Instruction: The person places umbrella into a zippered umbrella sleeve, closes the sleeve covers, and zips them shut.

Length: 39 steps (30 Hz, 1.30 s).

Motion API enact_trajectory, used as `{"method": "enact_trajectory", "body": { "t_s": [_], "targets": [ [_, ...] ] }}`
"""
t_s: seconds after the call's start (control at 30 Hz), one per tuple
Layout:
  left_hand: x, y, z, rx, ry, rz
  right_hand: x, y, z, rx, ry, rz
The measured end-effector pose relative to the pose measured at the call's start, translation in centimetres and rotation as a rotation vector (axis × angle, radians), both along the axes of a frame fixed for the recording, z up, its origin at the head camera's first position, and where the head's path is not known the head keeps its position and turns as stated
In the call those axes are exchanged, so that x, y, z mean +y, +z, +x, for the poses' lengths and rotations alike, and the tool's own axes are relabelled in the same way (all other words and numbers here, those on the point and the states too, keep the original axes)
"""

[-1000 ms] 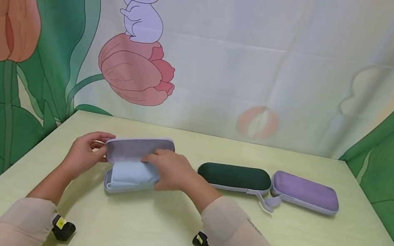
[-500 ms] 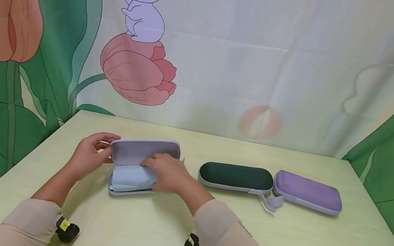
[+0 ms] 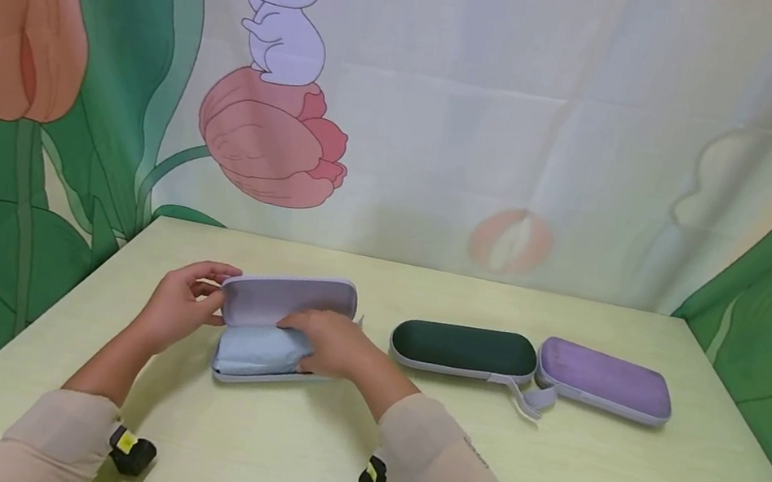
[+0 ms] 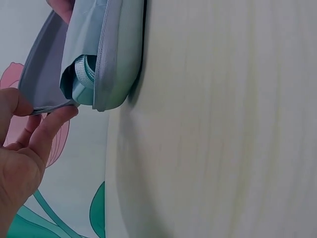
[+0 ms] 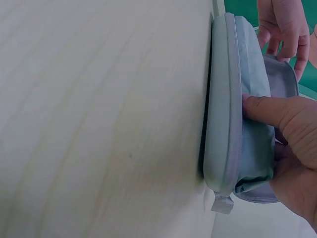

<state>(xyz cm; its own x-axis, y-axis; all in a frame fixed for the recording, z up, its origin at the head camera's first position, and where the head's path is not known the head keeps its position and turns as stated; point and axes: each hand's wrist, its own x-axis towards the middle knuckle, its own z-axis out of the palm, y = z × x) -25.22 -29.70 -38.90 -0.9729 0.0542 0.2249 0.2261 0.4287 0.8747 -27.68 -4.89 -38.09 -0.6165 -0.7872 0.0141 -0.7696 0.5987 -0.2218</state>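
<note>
An open zippered hard case [image 3: 216,373] lies on the table's left half, its lilac-lined lid [image 3: 259,297] raised at the back. Inside it sits a light blue folded fabric pouch [image 3: 255,350]; a braided loop [image 4: 84,71] shows at the pouch's left end. My left hand [image 3: 180,307] pinches the lid's left end between thumb and fingers. My right hand [image 3: 334,345] grips the pouch toward its right end. In the right wrist view its thumb [image 5: 265,109] lies on the near side, beside the case rim, while the other fingers reach behind and are partly hidden.
To the right lie a closed dark green case [image 3: 463,348] and a closed purple case [image 3: 604,379], end to end. A grey wrist strap [image 3: 523,396] hangs off the front between them. A printed curtain [image 3: 419,114] hangs behind the table.
The pouch has sunk lower into the case, with my right hand moving slightly down. The case and my left hand appear a little further right; the left hand keeps hold of the lid.
</note>
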Motion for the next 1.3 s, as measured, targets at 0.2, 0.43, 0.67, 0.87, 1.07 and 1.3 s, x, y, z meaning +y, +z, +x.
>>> {"method": "enact_trajectory", "body": {
  "t_s": [0.2, 0.43, 0.67, 0.87, 1.07, 1.3],
  "targets": [
    [-0.2, 0.2, 0.3, -0.010, 0.013, 0.003, 0.9, 0.0, -0.3, -0.062, 0.004, -0.117],
    [-0.1, 0.4, 0.4, -0.028, -0.002, 0.006, 4.6, 1.6, -0.5, -0.105, -0.042, -0.195],
    [0.1, 0.5, 0.7, -0.030, -0.010, 0.021, 4.7, 0.9, -0.2, -0.102, -0.110, -0.246],
    [0.1, 0.5, 0.8, -0.051, -0.007, 0.029, 4.8, 0.4, -0.2, -0.106, -0.151, -0.292],
    [0.4, 0.5, 0.6, -0.043, 0.009, -0.016, 6.3, 1.1, -1.3, -0.206, -0.269, -0.412],
    [0.5, 1.2, 1.1, -0.096, -0.034, -0.015, 6.6, 1.8, -2.2, -0.329, -0.400, -0.537]
  ]
}}
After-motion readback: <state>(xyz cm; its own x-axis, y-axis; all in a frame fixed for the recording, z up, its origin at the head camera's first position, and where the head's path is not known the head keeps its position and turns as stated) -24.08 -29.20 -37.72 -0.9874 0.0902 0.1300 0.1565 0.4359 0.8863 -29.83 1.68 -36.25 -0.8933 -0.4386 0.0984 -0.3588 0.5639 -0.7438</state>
